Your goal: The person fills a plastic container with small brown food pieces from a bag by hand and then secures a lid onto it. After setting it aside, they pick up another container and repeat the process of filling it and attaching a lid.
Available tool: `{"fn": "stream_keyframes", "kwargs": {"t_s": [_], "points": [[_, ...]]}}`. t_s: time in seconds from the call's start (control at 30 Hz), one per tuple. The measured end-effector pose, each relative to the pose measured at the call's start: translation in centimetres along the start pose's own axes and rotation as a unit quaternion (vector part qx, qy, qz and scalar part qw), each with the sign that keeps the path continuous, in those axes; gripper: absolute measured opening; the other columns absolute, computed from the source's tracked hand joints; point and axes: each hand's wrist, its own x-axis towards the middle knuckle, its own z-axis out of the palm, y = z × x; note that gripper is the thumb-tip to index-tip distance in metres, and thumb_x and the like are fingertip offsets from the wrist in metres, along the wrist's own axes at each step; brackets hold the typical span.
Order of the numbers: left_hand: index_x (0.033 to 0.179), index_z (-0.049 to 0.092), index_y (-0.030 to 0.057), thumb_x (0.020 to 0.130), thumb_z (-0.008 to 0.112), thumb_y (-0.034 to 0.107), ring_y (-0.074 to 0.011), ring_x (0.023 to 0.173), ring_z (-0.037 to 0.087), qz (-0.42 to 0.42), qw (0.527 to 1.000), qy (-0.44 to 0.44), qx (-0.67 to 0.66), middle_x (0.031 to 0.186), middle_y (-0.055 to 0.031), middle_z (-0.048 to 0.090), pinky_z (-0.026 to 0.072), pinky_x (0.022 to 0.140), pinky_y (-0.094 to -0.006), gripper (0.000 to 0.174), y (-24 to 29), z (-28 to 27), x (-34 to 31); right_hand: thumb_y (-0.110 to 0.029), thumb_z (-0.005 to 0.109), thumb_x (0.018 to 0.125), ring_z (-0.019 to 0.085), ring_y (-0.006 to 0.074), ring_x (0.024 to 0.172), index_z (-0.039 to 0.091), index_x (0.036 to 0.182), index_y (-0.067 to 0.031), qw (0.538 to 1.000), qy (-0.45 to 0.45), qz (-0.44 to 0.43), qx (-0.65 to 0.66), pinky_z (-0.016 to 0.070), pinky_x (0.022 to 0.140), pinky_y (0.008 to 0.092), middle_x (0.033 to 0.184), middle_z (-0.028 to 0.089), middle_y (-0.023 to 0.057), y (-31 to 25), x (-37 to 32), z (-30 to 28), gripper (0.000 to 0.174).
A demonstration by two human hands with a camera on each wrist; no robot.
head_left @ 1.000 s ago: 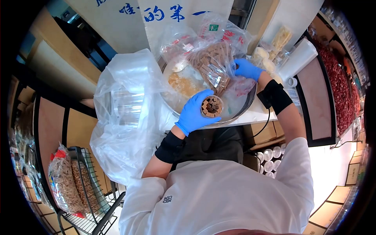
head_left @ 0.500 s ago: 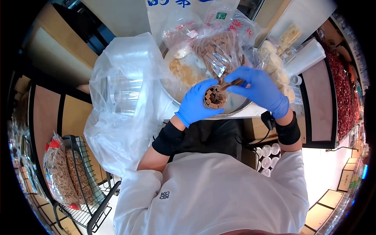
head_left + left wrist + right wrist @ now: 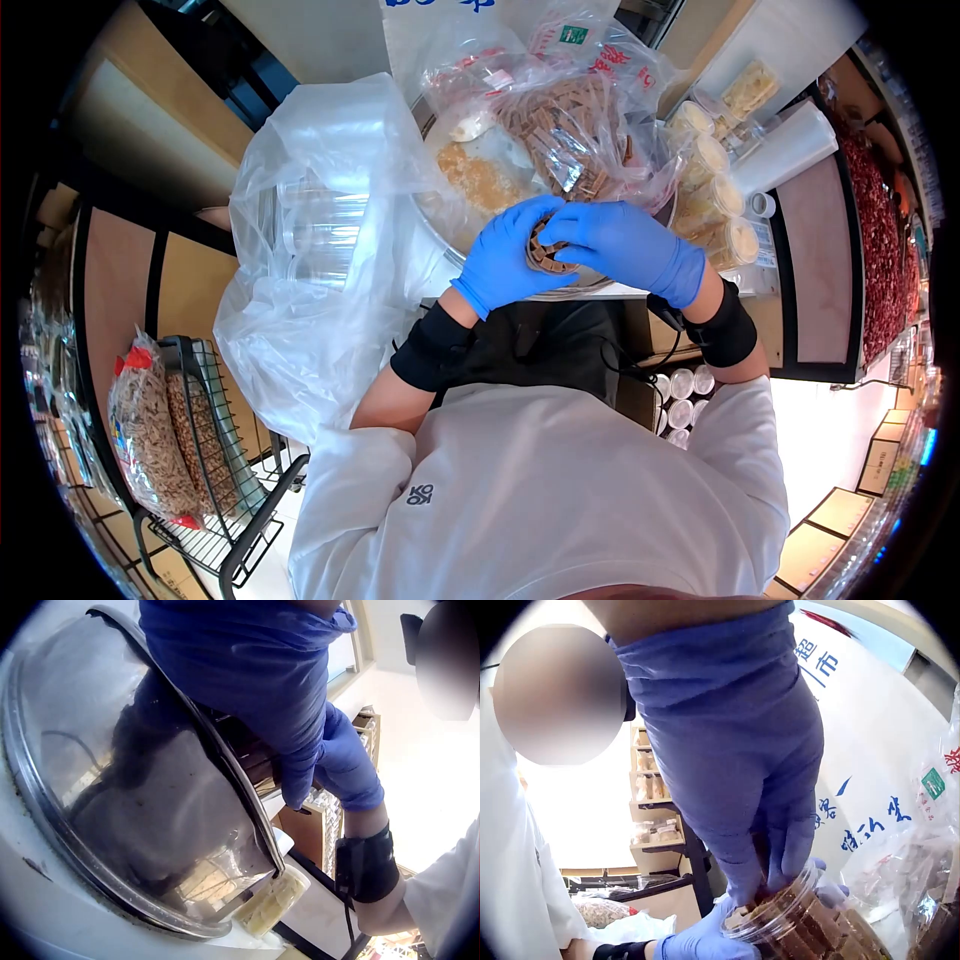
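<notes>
Blue gloves cover both hands. My left hand (image 3: pixel 505 258) is wrapped around a clear plastic jar (image 3: pixel 741 927), tilted and packed with brown stick-shaped pieces (image 3: pixel 821 930). Over its mouth sits my right hand (image 3: pixel 630 245), fingers pointing down inside the rim and pinching a brown stick (image 3: pixel 762 859). Those fingers hide part of the jar's opening in the head view. Just beyond the hands, an open plastic bag (image 3: pixel 640 75) of more brown sticks (image 3: pixel 560 130) lies in a round metal basin (image 3: pixel 440 245).
Left of the basin is a large translucent bag (image 3: pixel 300 370) of clear plastic containers (image 3: pixel 325 235). Several filled jars (image 3: pixel 722 195) and a white plastic roll (image 3: pixel 795 145) stand on the right. A wire cart (image 3: pixel 235 500) holding grain bags (image 3: pixel 150 440) is at lower left.
My right hand has come from the bag of sticks to the jar, bringing brown sticks, and its fingers are now inside the rim. My left hand keeps holding the jar.
</notes>
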Motion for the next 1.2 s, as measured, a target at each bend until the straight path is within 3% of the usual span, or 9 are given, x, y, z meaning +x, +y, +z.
{"fn": "stream_keyframes", "kwargs": {"t_s": [0.2, 0.27, 0.47, 0.57, 0.67, 0.8, 1.07, 1.17, 1.2], "points": [[0.133, 0.051, 0.0109, 0.063, 0.087, 0.037, -0.0316, 0.113, 0.059, 0.002, 1.000, 0.001, -0.011, 0.126, -0.0129, 0.059, 0.0476, 0.098, -0.0400, 0.082, -0.4, 0.2, -0.2, -0.014, 0.064, 0.087, 0.066, 0.0307, 0.093, 0.064, 0.113, -0.0115, 1.000, -0.007, -0.005, 0.006, 0.0534, 0.080, 0.0378, 0.108, 0.066, 0.0088, -0.7, -0.5, -0.5, 0.027], [0.132, 0.052, 0.0095, 0.062, 0.089, 0.036, -0.0308, 0.110, 0.062, 0.015, 1.000, 0.010, -0.003, 0.124, -0.0129, 0.060, 0.0498, 0.095, -0.0389, 0.084, -0.3, 0.2, -0.2, -0.018, 0.065, 0.086, 0.068, 0.0314, 0.084, 0.064, 0.115, -0.0129, 0.998, 0.055, 0.022, -0.021, 0.0544, 0.073, 0.0402, 0.097, 0.069, 0.0118, -0.8, -0.8, -0.6, 0.029], [0.133, 0.051, 0.0107, 0.062, 0.089, 0.035, -0.0307, 0.112, 0.061, 0.003, 1.000, 0.011, 0.003, 0.126, -0.0126, 0.060, 0.0495, 0.096, -0.0389, 0.085, -0.3, 0.1, -0.3, -0.025, 0.065, 0.088, 0.068, 0.0298, 0.071, 0.063, 0.106, -0.0134, 0.995, 0.053, 0.074, -0.047, 0.0535, 0.064, 0.0411, 0.081, 0.069, 0.0101, -2.4, -1.2, -1.7, 0.022], [0.134, 0.051, 0.0113, 0.063, 0.089, 0.036, -0.0307, 0.112, 0.061, 0.009, 1.000, 0.007, -0.001, 0.125, -0.0126, 0.060, 0.0493, 0.097, -0.0390, 0.084, -0.5, 0.2, -0.3, -0.031, 0.065, 0.088, 0.066, 0.0293, 0.064, 0.062, 0.101, -0.0160, 0.989, 0.043, 0.075, -0.121, 0.0510, 0.057, 0.0405, 0.072, 0.066, 0.0086, -2.0, -1.7, -0.9, 0.020], [0.135, 0.049, 0.0128, 0.065, 0.085, 0.039, -0.0336, 0.118, 0.056, -0.007, 1.000, -0.018, -0.021, 0.130, -0.0142, 0.056, 0.0448, 0.101, -0.0415, 0.083, -0.5, 0.2, -0.3, -0.034, 0.065, 0.088, 0.065, 0.0291, 0.060, 0.062, 0.099, -0.0183, 0.991, 0.067, 0.040, -0.108, 0.0492, 0.054, 0.0389, 0.065, 0.062, 0.0085, -1.3, -2.1, -0.5, 0.019], [0.135, 0.049, 0.0128, 0.065, 0.086, 0.039, -0.0337, 0.118, 0.056, -0.001, 1.000, -0.016, -0.011, 0.130, -0.0140, 0.056, 0.0452, 0.101, -0.0415, 0.083, -0.6, 0.3, -0.3, -0.033, 0.065, 0.088, 0.065, 0.0288, 0.061, 0.062, 0.097, -0.0181, 0.988, 0.047, 0.033, -0.141, 0.0495, 0.054, 0.0389, 0.067, 0.062, 0.0089, -1.9, -2.0, -0.9, 0.018], [0.135, 0.049, 0.0121, 0.064, 0.087, 0.040, -0.0334, 0.117, 0.057, -0.020, 0.999, -0.019, -0.031, 0.129, -0.0150, 0.056, 0.0460, 0.099, -0.0411, 0.086, -0.5, 0.1, -0.3, -0.033, 0.067, 0.086, 0.067, 0.0268, 0.065, 0.064, 0.099, -0.0184, 0.987, 0.135, 0.041, -0.080, 0.0519, 0.057, 0.0353, 0.072, 0.066, 0.0057, -1.5, -1.3, 0.5, 0.020], [0.129, 0.051, 0.0080, 0.065, 0.088, 0.033, -0.0300, 0.113, 0.061, -0.014, 0.999, 0.014, -0.043, 0.128, -0.0151, 0.058, 0.0498, 0.096, -0.0388, 0.079, -0.5, 0.3, -0.4, -0.034, 0.068, 0.085, 0.068, 0.0259, 0.066, 0.064, 0.101, -0.0184, 0.986, 0.144, 0.062, -0.063, 0.0522, 0.058, 0.0340, 0.075, 0.069, 0.0042, -1.1, -1.6, 0.9, 0.022], [0.124, 0.053, 0.0071, 0.065, 0.088, 0.033, -0.0311, 0.112, 0.061, 0.037, 0.997, 0.043, -0.048, 0.130, -0.0158, 0.056, 0.0502, 0.095, -0.0395, 0.073, -0.8, 0.5, -0.4, -0.034, 0.068, 0.085, 0.068, 0.0259, 0.066, 0.064, 0.101, -0.0184, 0.985, 0.145, 0.063, -0.063, 0.0522, 0.058, 0.0340, 0.075, 0.069, 0.0042, -1.0, -1.6, 1.0, 0.022]]}}
